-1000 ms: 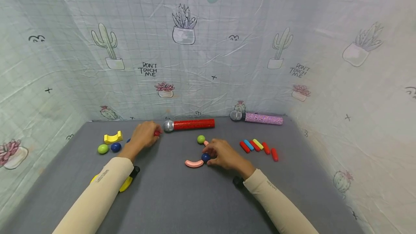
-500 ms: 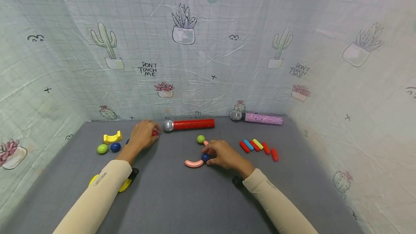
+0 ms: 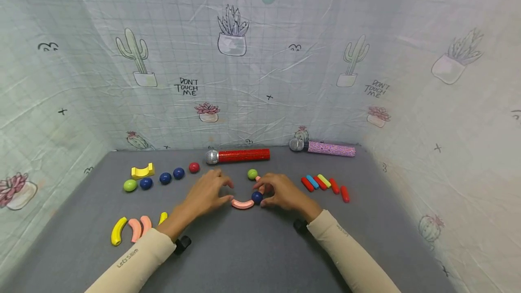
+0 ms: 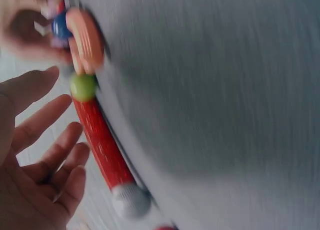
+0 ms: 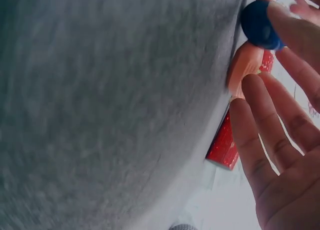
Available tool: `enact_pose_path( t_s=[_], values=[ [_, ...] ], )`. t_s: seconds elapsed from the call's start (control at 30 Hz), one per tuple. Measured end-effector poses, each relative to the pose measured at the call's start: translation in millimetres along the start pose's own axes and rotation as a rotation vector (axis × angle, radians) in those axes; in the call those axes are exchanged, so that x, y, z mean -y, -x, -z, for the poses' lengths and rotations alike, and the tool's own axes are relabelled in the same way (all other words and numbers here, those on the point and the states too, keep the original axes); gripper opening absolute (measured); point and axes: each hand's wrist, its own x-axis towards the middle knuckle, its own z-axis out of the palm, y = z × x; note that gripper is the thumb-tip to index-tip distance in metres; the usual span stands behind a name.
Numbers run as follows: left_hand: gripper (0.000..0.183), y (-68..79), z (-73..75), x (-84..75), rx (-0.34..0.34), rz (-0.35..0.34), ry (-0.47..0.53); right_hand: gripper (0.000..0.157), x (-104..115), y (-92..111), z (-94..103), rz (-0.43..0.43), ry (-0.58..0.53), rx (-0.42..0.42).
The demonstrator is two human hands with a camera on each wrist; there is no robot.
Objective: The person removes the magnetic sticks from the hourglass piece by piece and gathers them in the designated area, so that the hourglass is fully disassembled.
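Note:
In the head view my right hand holds a dark blue ball between thumb and index finger, its other fingers fairly straight in the right wrist view. A pink curved piece lies against the ball's left side. Behind the ball, a second pink piece is partly hidden by my right fingers and leads toward a light green ball. My left hand hovers with fingers spread and nothing in them, its thumb tip right at the left end of the front pink piece.
A red microphone and a glittery purple one lie along the back. Short coloured sticks are at right. At left lie a yellow block, several balls and curved pieces, partly behind my left arm.
My left hand has left the red ball at the back and moved right and nearer, toward the pink piece. The red ball stays on the table. My right hand has hardly moved.

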Motion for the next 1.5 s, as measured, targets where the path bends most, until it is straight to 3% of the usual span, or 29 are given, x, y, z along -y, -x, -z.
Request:
enact_pose_path(
  t_s=[0.17,0.27,0.47,0.67,0.87,1.03,1.17,1.5],
  values=[
    [0.029,-1.9,-16.6,-23.7,0.069,-0.09,-0.011,0.038,-4.7,0.2,0.5,0.011,0.032,0.004],
    [0.028,-3.9,-26.2,-31.6,0.072,-0.14,-0.036,0.033,-4.6,-0.8,-2.3,0.014,0.041,0.006],
    [0.02,-5.9,-39.5,-33.3,0.0,-0.187,-0.093,0.03,-0.6,-3.0,-5.1,0.023,0.027,0.0],
    [0.013,-2.6,-42.7,-29.4,-0.023,-0.186,-0.047,0.028,2.6,-3.4,-5.9,0.032,0.011,-0.011],
    [0.014,11.4,-34.5,-22.4,0.035,-0.066,0.101,0.029,2.3,-2.3,-7.6,0.012,-0.037,-0.022],
    [0.015,29.6,-19.5,-6.7,0.071,0.039,0.162,0.027,-3.2,0.3,-4.8,-0.03,-0.032,-0.125],
    [0.014,46.6,-8.0,11.1,0.083,0.093,0.166,0.029,-8.2,-0.1,-0.8,-0.017,0.034,-0.187],
    [0.017,85.6,15.6,46.9,0.11,0.233,0.094,0.037,-9.4,-2.9,3.4,-0.019,0.065,-0.013]
  ],
)
